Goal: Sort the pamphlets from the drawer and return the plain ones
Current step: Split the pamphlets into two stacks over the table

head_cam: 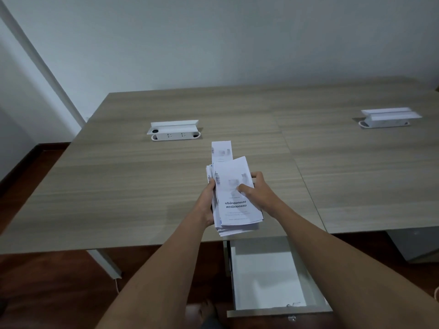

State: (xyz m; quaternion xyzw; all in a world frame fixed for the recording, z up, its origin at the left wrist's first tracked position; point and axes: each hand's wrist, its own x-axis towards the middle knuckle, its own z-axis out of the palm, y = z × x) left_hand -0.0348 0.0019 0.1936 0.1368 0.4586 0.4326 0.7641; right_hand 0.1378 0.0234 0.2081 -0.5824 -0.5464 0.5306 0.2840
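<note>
1. Both hands hold the stack of pamphlets above the desk's near edge: the left hand cups its left side from below, fingers curled round the edge.
2. Right hand closes on the top pamphlet, thumb pressed on its face, fingers behind its right edge; that sheet tilts toward 1 o'clock and carries dark printed text.
3. One pamphlet lies flat on the desk at 12 o'clock from the stack, partly hidden by it.
4. At 5 o'clock from the hands the drawer stands open, its white floor showing.
5. Two white socket boxes sit farther back: one at 11 o'clock, the other at 2 o'clock.
</note>
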